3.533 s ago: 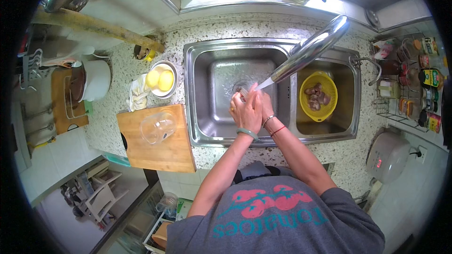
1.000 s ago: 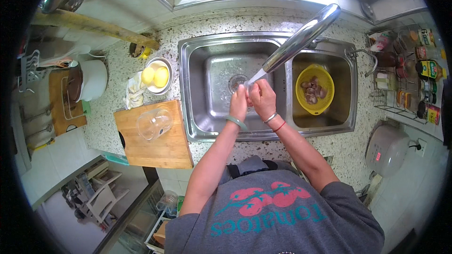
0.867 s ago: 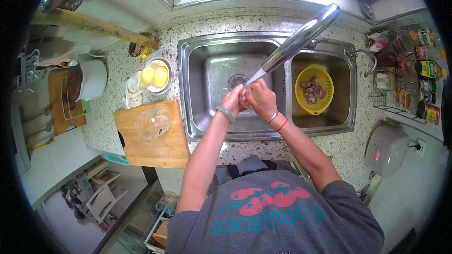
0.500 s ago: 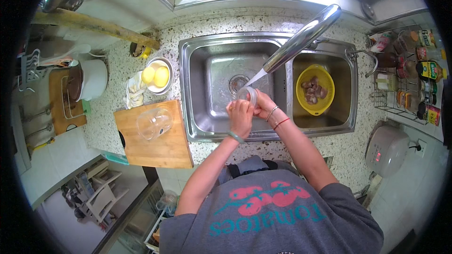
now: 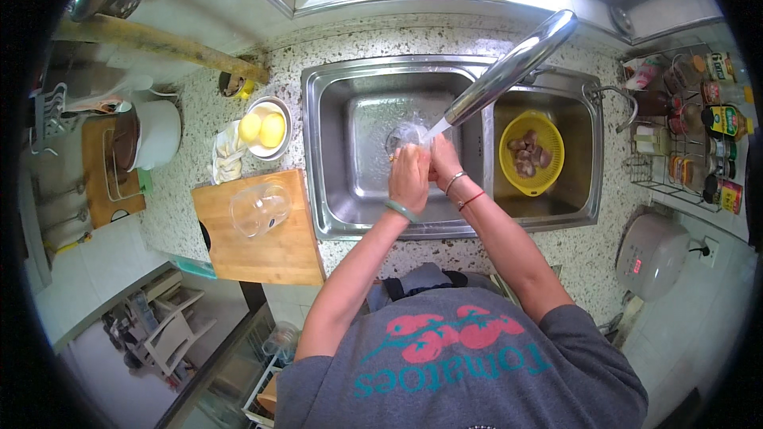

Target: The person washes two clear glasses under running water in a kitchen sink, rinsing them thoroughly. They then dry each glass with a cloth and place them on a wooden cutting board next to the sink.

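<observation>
**Two hands under running water at a steel sink**

The left hand and right hand press together in the left basin of a shiny double sink, under water from a curved chrome faucet. Whether they grip anything cannot be told. The right basin holds a round yellow colander. On the speckled stone counter to the left lie a wooden cutting board carrying a clear glass bowl.

Grey printed T-shirt, green bangle, red wrist cord.
</observation>
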